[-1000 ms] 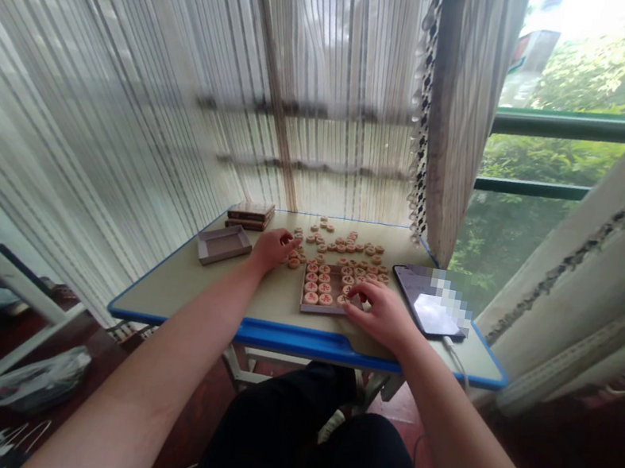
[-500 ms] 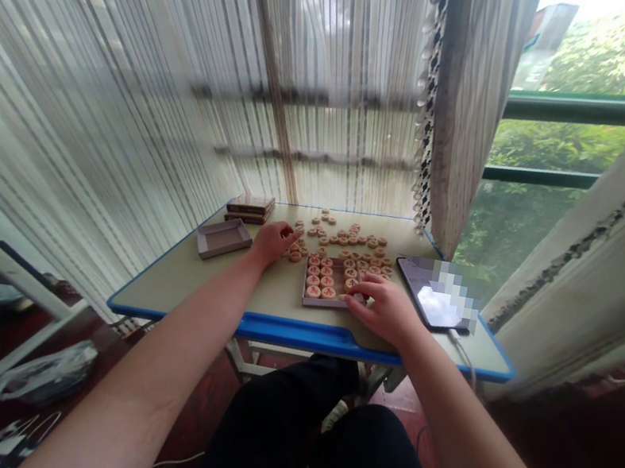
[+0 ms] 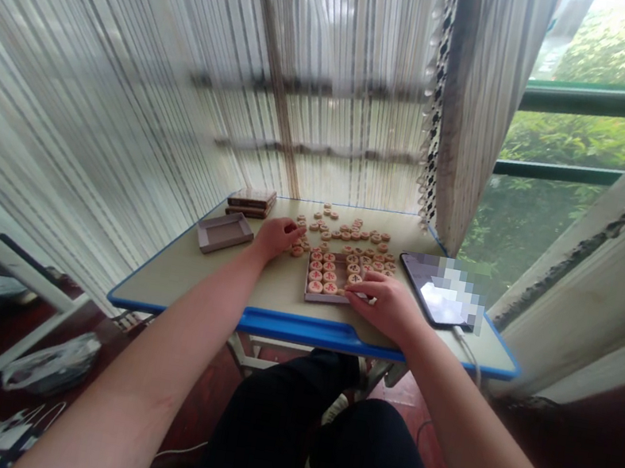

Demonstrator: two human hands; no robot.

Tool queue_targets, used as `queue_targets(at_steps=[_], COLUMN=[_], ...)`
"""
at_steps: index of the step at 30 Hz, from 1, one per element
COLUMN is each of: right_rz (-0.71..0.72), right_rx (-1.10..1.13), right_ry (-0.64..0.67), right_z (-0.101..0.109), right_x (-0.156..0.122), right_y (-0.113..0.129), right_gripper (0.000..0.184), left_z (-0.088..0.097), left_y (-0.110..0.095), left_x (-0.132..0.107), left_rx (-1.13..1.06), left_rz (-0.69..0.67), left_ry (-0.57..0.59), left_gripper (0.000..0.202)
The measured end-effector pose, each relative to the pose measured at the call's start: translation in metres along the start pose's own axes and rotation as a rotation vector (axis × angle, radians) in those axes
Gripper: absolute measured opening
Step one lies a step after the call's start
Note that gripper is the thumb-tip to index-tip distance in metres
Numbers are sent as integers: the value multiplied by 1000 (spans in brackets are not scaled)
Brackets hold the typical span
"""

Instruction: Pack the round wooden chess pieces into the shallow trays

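Observation:
A shallow open box (image 3: 331,299) stands near the table's front edge, with round wooden Chinese chess pieces (image 3: 329,288) inside. Two columns of red-marked pieces fill its left side; dark-marked ones line its right side, and a gap runs between. My right hand (image 3: 385,299) rests over the box's near right corner, thumb and fingers pinched on a Chinese chess piece mostly hidden by them. Farther left, my left hand (image 3: 277,237) reaches among loose pieces (image 3: 296,251), its curled fingertips closed at a Chinese chess piece that is partly covered.
More loose pieces (image 3: 346,235) are scattered across the back of the table (image 3: 172,274). An empty box lid (image 3: 224,233) lies at left, before a stack of books (image 3: 251,201). A phone (image 3: 438,292) with a charging cable (image 3: 466,354) lies at right. String curtains hang behind.
The whole view has shifted slightly. Both hands stay in nearly the same places, the right at the box corner and the left among the loose pieces.

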State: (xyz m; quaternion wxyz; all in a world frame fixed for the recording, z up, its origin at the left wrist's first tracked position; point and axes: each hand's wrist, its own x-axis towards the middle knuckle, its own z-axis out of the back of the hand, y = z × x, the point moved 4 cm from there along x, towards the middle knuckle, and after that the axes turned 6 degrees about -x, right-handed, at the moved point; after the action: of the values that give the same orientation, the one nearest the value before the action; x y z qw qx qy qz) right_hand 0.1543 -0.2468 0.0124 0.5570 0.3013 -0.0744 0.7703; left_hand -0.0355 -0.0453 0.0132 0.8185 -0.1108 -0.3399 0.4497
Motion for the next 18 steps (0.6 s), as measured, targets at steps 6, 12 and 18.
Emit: queue_targets(at_steps=[6, 12, 18], right_rz=[-8, 8, 27], right_rx=[-16, -9, -9], right_ry=[0, 66, 75], right_z=[4, 5, 5], right_x=[-1, 0, -1], right_y=[3, 7, 8], right_gripper=[21, 21, 21], left_z=[-1, -1, 1], left_y=[0, 7, 6], left_x=[0, 3, 1], left_rx=[9, 31, 47], left_rz=[-18, 22, 27], left_ry=[3, -25, -37], left_gripper=[49, 53, 54])
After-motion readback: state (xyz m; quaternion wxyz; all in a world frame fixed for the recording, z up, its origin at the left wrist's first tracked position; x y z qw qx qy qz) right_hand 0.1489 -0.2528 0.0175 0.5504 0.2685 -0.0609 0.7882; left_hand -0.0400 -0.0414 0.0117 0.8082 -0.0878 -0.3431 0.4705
